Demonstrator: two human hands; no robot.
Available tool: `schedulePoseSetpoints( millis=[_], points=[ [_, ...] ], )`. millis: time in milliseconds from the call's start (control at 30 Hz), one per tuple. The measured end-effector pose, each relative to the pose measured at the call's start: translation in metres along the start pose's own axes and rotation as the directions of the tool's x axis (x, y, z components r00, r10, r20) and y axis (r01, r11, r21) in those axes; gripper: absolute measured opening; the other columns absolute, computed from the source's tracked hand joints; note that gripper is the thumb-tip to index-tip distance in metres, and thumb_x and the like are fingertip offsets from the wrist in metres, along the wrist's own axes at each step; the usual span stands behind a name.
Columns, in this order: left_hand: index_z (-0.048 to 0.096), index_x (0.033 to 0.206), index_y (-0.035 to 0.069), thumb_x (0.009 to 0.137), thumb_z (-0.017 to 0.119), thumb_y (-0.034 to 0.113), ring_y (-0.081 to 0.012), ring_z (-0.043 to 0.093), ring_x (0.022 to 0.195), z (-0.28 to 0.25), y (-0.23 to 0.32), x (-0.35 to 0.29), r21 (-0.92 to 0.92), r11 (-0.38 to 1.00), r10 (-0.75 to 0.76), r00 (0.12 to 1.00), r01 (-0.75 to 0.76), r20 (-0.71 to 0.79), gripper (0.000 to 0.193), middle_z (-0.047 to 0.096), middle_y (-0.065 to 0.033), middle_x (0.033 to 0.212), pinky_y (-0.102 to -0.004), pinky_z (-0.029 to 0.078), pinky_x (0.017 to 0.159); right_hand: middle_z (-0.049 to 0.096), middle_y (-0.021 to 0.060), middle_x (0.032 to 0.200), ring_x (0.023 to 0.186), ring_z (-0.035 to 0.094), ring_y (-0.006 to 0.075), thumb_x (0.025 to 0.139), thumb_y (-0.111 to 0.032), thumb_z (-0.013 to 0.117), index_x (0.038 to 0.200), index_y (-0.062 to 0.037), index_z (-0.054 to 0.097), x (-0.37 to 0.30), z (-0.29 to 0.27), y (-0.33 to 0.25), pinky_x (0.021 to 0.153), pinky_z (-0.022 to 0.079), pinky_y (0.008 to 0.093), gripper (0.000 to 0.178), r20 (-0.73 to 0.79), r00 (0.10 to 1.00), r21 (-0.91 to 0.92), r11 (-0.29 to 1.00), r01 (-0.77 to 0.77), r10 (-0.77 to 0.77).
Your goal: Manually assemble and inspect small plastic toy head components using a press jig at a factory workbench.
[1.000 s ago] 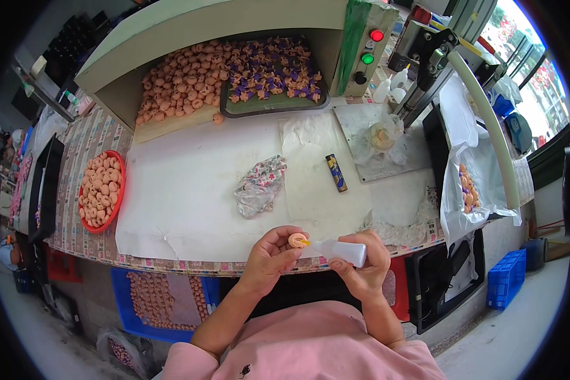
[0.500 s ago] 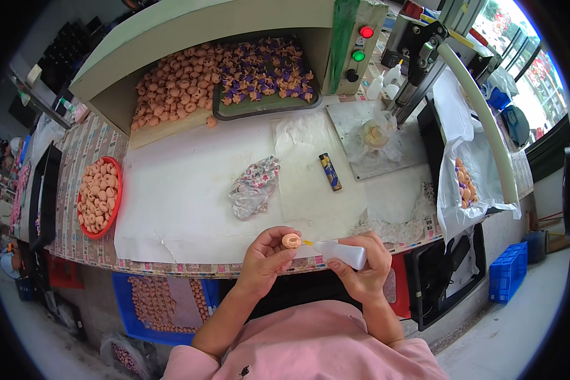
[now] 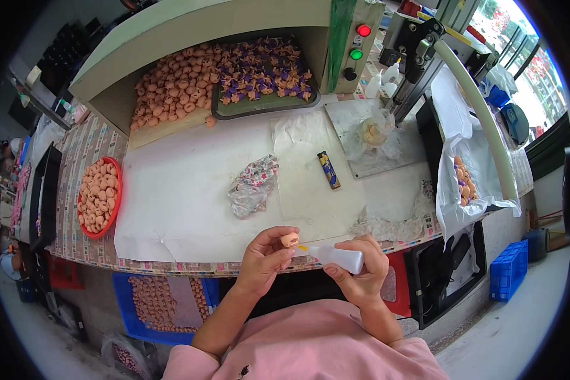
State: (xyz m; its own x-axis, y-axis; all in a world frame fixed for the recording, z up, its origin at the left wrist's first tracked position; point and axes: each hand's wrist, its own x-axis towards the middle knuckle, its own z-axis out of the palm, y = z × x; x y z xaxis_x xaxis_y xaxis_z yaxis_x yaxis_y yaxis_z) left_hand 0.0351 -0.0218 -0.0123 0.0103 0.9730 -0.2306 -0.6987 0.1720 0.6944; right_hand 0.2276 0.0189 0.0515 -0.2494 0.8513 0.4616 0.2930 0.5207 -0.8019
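Observation:
Between the fingers and thumb of my left hand (image 3: pixel 265 261) is a small peach-coloured hollow piece that looks like a doll's head (image 3: pixel 290 240), its opening toward the right. My right hand (image 3: pixel 363 270) grips a white squeeze bottle (image 3: pixel 341 258), lying nearly level. The bottle's thin yellow nozzle (image 3: pixel 303 247) points left and reaches the rim of the piece; I cannot tell whether it touches. Both hands are above the front edge of the table. Beyond them lie a crumpled floral cloth (image 3: pixel 253 185) and a dark blue and yellow lighter-shaped object (image 3: pixel 329 170).
A red basket (image 3: pixel 116 202) of similar peach pieces stands left. Under the hood, a loose pile (image 3: pixel 177 85) adjoins a dark tray (image 3: pixel 259 110) of small purple-and-peach parts. Right are a metal press (image 3: pixel 411 82), a plate (image 3: pixel 386 161) and a lined box (image 3: pixel 449 202). A blue crate (image 3: pixel 123 310) sits below.
The peach piece has turned slightly in my left hand, so its opening faces more to the right. The bottle has shifted a little left and down, its nozzle lower on the piece.

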Motion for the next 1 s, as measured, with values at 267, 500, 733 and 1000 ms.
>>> schedulePoseSetpoints(
  millis=[267, 500, 733, 1000],
  points=[
    [0.059, 0.115, 0.005, 0.080, 0.061, -0.009, -0.0059, 0.051, 0.068, -0.002, -0.001, 0.000, 0.018, 1.000, 0.003, 1.000, -0.003, 0.005, 0.038, 0.061, -0.0068, 0.110, -0.0196, 0.043, 0.056, 0.066, 0.0079, 0.077, 0.064, 0.059, 0.0194, 0.067, -0.019, 0.085, 0.090, -0.0046, 0.066, -0.002, 0.001, 0.000, 0.056, 0.046, 0.0288, 0.033, 0.015, 1.000, 0.009, 1.000, -0.021, 0.021],
    [0.059, 0.115, 0.005, 0.080, 0.061, -0.010, -0.0063, 0.050, 0.067, -0.003, -0.002, 0.000, 0.016, 1.000, 0.004, 1.000, -0.004, 0.011, 0.039, 0.061, -0.0071, 0.109, -0.0194, 0.042, 0.055, 0.065, 0.0082, 0.076, 0.064, 0.058, 0.0200, 0.067, -0.020, 0.085, 0.090, -0.0043, 0.066, -0.002, -0.002, 0.004, 0.056, 0.045, 0.0296, 0.033, 0.011, 1.000, -0.015, 1.000, -0.004, 0.004],
    [0.059, 0.115, 0.005, 0.080, 0.059, -0.011, -0.0067, 0.049, 0.066, 0.000, -0.002, 0.001, 0.021, 1.000, -0.008, 1.000, 0.008, -0.004, 0.039, 0.061, -0.0075, 0.110, -0.0198, 0.041, 0.055, 0.063, 0.0075, 0.075, 0.066, 0.055, 0.0188, 0.067, -0.022, 0.084, 0.089, -0.0024, 0.065, -0.005, -0.004, 0.009, 0.059, 0.043, 0.0287, 0.034, -0.005, 0.998, 0.014, 0.998, -0.057, 0.057],
    [0.058, 0.116, 0.005, 0.080, 0.060, -0.010, -0.0068, 0.049, 0.065, 0.003, -0.002, 0.001, 0.021, 1.000, -0.018, 1.000, 0.019, -0.019, 0.039, 0.061, -0.0078, 0.112, -0.0202, 0.042, 0.055, 0.063, 0.0076, 0.076, 0.067, 0.055, 0.0186, 0.068, -0.023, 0.084, 0.090, -0.0017, 0.065, -0.005, -0.004, 0.011, 0.060, 0.043, 0.0286, 0.036, -0.028, 0.998, 0.024, 0.998, -0.061, 0.062]
  ],
)
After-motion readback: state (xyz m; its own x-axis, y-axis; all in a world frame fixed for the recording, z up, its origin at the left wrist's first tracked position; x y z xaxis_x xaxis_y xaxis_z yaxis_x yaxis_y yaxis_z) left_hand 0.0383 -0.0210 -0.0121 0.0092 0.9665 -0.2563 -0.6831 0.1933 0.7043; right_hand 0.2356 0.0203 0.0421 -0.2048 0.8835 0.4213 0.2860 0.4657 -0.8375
